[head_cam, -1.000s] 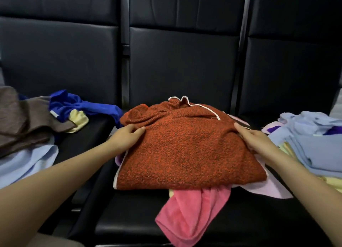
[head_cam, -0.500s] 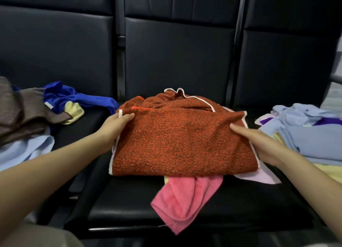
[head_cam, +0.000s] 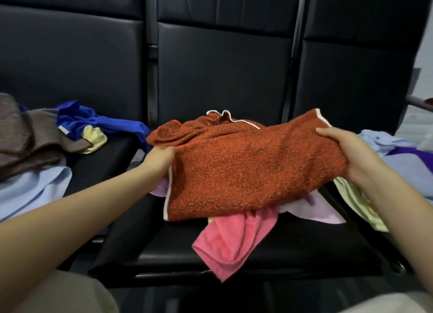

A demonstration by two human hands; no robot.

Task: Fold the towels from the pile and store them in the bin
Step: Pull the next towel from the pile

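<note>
A rust-orange towel (head_cam: 246,169) with white edging lies folded over on the middle black seat (head_cam: 293,249). My left hand (head_cam: 159,159) grips its left edge. My right hand (head_cam: 346,153) grips its right end and holds that end raised off the seat, tilted up. Beneath it lie a pink towel (head_cam: 232,240) that hangs over the seat's front and a lilac towel (head_cam: 318,209). No bin is in view.
On the left seat sits a heap of brown (head_cam: 25,144), blue (head_cam: 93,123), pale yellow (head_cam: 95,137) and light blue (head_cam: 30,191) towels. On the right seat lie light blue (head_cam: 398,162), purple and pale yellow (head_cam: 356,202) towels. Black seat backs stand behind.
Both hands went from resting on the orange towel's sides to gripping its ends. The right end has lifted up and to the right, off the seat.
</note>
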